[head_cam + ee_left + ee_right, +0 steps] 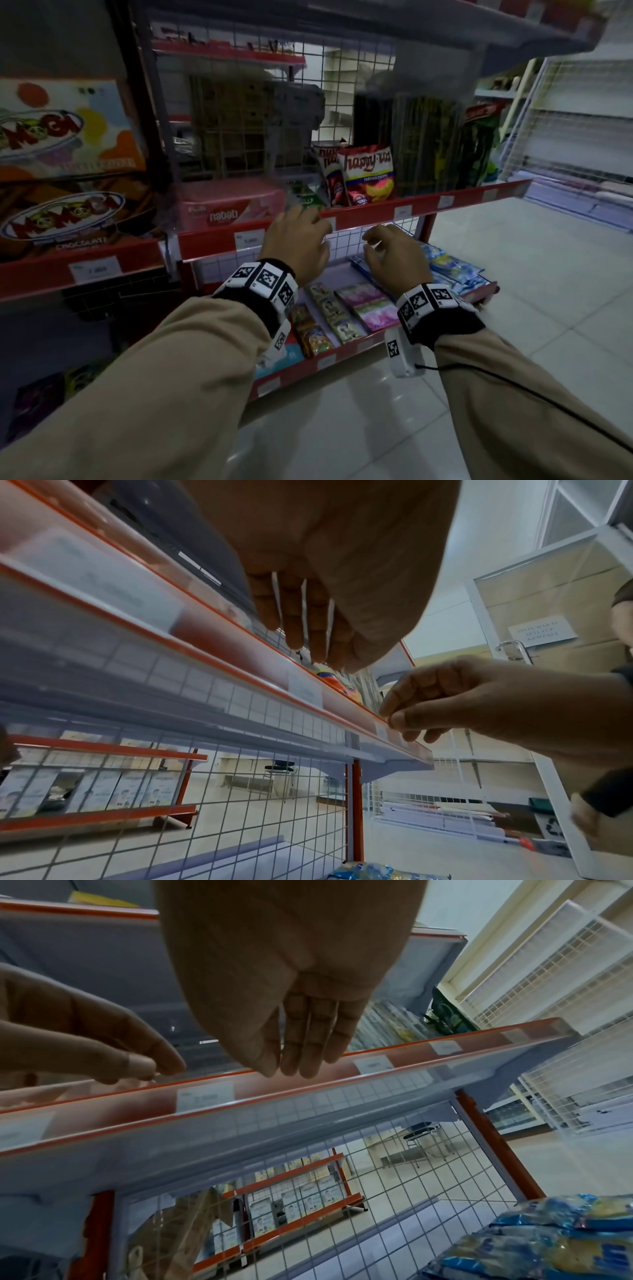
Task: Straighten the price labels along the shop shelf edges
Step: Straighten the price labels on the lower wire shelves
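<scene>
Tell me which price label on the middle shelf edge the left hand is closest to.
The label half hidden behind the left hand's fingertips, directly below the red chip bags. The other labels along that red strip lie clear of both hands.

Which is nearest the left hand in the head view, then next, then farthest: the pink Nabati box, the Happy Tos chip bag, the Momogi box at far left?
From the left hand:
1. Nabati box, just up and left on the same shelf.
2. Happy Tos bag, up and to the right.
3. Momogi box, far left on the neighbouring shelf.
</scene>
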### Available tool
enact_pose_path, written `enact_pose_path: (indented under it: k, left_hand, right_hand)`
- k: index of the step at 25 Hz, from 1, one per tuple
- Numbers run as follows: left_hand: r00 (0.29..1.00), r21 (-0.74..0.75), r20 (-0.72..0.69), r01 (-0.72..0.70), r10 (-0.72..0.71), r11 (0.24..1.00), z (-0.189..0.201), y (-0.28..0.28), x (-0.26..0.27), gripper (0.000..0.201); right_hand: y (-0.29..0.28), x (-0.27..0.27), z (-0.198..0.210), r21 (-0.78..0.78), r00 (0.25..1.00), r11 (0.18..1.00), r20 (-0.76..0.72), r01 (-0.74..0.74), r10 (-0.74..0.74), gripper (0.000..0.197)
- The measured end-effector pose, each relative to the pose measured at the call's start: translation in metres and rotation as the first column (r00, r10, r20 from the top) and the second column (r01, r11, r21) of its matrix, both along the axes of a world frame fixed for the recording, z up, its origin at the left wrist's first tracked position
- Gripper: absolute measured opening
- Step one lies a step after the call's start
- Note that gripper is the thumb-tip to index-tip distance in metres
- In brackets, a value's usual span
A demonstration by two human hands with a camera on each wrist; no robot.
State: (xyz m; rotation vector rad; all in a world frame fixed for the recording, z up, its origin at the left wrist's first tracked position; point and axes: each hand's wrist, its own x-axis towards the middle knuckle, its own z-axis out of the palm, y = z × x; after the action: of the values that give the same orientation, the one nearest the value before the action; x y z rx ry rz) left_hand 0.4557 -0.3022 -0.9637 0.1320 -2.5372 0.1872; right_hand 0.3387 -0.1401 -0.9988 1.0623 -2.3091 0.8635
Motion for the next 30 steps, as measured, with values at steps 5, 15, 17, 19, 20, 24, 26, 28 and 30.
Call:
enact_pose_path:
  k: [5,15,17,19,20,24,26,28,30]
  left_hand:
    - [0.998,-0.027,-0.047,-0.051,0.05,0.998,-0.017,0.028,-0.041,0.03]
    - [0.926,-0.028,-0.185,-0.339,0.329,0.94,-0.026,0.086,-0.129,0.052]
    - [0.891,-0.004,-0.203,-0.416,0.407,0.909,-0.028,0.092,-0.138,0.051]
    - [0.864,0.017,-0.186,-0.473,0.467,0.881,-0.032,0.098,-0.144,0.056]
    - [0.854,0.011,-0.167,-0.498,0.493,0.867,-0.034,0.102,-0.146,0.059]
    - [0.822,-0.036,-0.094,-0.567,0.562,0.823,-0.037,0.109,-0.145,0.068]
    - [0.819,-0.057,-0.053,-0.574,0.572,0.817,-0.036,0.114,-0.145,0.071]
    - [0.823,-0.069,-0.023,-0.567,0.567,0.821,-0.034,0.118,-0.146,0.07]
    - [0.838,-0.07,-0.044,-0.546,0.544,0.835,-0.033,0.122,-0.146,0.063]
  right_hand:
    - [0.024,-0.058,-0.013,-0.044,1.0,0.999,0.0,-0.029,0.029,0.016]
    - [0.04,-0.164,-0.001,-0.118,0.938,0.974,-0.314,-0.192,0.147,0.027]
    - [0.041,-0.171,-0.001,-0.083,0.908,0.969,-0.374,-0.234,0.188,0.027]
    - [0.042,-0.173,-0.002,-0.062,0.901,0.97,-0.389,-0.236,0.194,0.026]
    - [0.043,-0.174,-0.002,-0.061,0.906,0.971,-0.376,-0.233,0.194,0.027]
    - [0.04,-0.176,0.007,-0.044,0.93,0.975,-0.315,-0.216,0.192,0.031]
    - [0.036,-0.178,0.012,-0.008,0.935,0.981,-0.303,-0.196,0.184,0.033]
    - [0.033,-0.18,0.012,0.012,0.931,0.98,-0.312,-0.196,0.19,0.035]
    - [0.031,-0.183,0.012,0.005,0.923,0.977,-0.325,-0.215,0.205,0.035]
